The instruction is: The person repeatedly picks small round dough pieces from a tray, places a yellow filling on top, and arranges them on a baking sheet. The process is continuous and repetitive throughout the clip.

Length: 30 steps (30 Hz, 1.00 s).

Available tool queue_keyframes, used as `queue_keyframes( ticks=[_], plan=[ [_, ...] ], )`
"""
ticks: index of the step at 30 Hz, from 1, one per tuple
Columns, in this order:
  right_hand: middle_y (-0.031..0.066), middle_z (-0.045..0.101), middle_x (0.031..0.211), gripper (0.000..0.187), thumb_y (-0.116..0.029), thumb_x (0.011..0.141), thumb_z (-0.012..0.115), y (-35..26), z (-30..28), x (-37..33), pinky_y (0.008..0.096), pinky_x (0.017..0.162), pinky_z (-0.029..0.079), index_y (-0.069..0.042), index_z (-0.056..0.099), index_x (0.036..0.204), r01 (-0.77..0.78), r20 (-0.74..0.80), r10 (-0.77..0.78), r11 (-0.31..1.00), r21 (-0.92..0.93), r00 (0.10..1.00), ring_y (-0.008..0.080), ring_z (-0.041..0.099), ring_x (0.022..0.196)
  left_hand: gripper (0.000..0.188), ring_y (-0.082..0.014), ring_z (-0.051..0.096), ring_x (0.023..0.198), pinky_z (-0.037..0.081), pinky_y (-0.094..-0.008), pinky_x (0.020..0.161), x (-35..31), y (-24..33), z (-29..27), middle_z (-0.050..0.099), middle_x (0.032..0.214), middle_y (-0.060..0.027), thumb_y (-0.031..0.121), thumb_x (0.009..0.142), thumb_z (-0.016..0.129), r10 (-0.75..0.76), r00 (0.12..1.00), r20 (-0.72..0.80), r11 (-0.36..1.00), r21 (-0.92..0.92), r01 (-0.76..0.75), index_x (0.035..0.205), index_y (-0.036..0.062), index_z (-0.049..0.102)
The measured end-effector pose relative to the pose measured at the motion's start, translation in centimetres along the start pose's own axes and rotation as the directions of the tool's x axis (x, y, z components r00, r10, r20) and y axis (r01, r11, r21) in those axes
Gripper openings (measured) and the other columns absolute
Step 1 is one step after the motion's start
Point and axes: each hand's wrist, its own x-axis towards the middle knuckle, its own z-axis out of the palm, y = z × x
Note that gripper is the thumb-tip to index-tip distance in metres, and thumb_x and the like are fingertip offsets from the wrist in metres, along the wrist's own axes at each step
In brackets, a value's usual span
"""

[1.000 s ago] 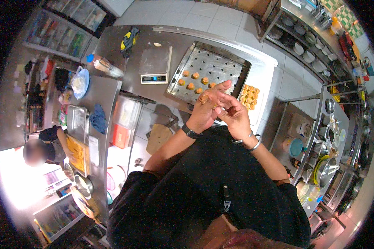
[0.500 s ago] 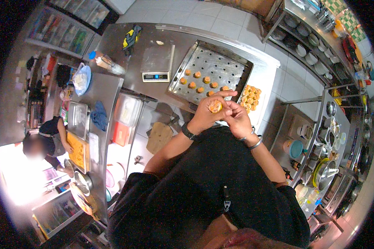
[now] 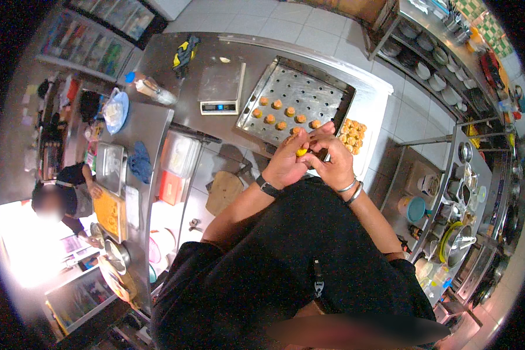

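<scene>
Both my hands meet over the near edge of a perforated metal tray [image 3: 312, 79]. In my left hand [image 3: 283, 163] is a small yellow dough piece [image 3: 301, 151], mostly hidden by the fingers. My right hand [image 3: 336, 166] closes in against it from the other side, its fingers curled over the left fingertips. Several small orange-brown pieces [image 3: 290, 111] stand in rows on the tray's near left part. To the right, a cluster of yellow-orange filled pieces [image 3: 352, 135] sits on a white board [image 3: 372, 105].
Left of the tray are a digital scale [image 3: 220, 90], a bottle with a blue cap [image 3: 149, 88] and a black-and-yellow item [image 3: 185, 52]. A person [image 3: 76, 189] works at the left counter beside a yellow-orange slab [image 3: 108, 213]. Steel shelves with bowls [image 3: 429, 73] stand at right.
My hands have turned and closed round the dough piece, whose orange top is now hidden. The other person's hand has shifted along the slab.
</scene>
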Motion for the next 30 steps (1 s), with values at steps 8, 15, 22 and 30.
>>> queue_keyframes(
  ticks=[8, 15, 22, 30],
  plan=[
    [0.0072, 0.068, 0.095, 0.034, -0.008, 0.077, 0.085, -0.4, 0.3, -0.6, 0.0299, 0.075, 0.054, -0.007, 0.06, 0.1, -0.038, 0.017, 0.04, 0.996, -0.084, 0.999, 0.0193, 0.068, 0.084, 0.046, -0.0243, 0.055, 0.128, 0.043, -0.0405, 0.11, -0.2, 0.5, 1.2, 0.053, 0.145, -0.0177, 0.043, 0.104, 0.049, 0.049, 0.998, 0.028, 0.995, 0.08, -0.052, 0.116, 0.0016, 0.064],
    [0.0016, 0.067, 0.108, 0.032, -0.003, 0.088, 0.074, 1.3, 1.6, -1.4, 0.0276, 0.093, 0.053, -0.004, 0.058, 0.116, -0.476, 0.28, 0.443, 0.431, 0.766, 0.852, 0.0118, 0.063, 0.106, 0.028, -0.022, 0.055, 0.128, 0.045, -0.0369, 0.105, -0.2, 0.5, 0.4, 0.049, 0.148, -0.0172, 0.025, 0.088, 0.078, 0.254, 0.964, 0.077, 0.827, 0.5, -0.258, 0.104, 0.007, 0.064],
    [0.0055, 0.071, 0.11, 0.03, -0.009, 0.094, 0.07, 3.9, 1.3, -2.9, 0.0284, 0.087, 0.055, 0.0, 0.061, 0.121, -0.612, 0.498, 0.368, 0.334, 0.717, 0.785, 0.0133, 0.067, 0.099, 0.029, -0.0241, 0.052, 0.133, 0.041, -0.0382, 0.109, -0.9, 1.6, 0.9, 0.052, 0.146, -0.0176, 0.021, 0.089, 0.075, 0.138, 0.986, 0.089, 0.741, 0.652, -0.162, 0.111, 0.0043, 0.067],
    [0.0045, 0.072, 0.098, 0.039, 0.0, 0.083, 0.079, 1.1, 1.3, -1.3, 0.0267, 0.08, 0.056, -0.001, 0.063, 0.119, -0.291, 0.165, 0.25, 0.907, 0.304, 0.954, 0.0119, 0.069, 0.088, 0.05, -0.0257, 0.052, 0.132, 0.038, -0.0409, 0.114, -0.8, 0.6, -0.8, 0.054, 0.144, -0.0161, 0.038, 0.1, 0.059, -0.003, 0.991, -0.137, 0.997, 0.077, 0.013, 0.127, -0.0042, 0.06]
  ],
)
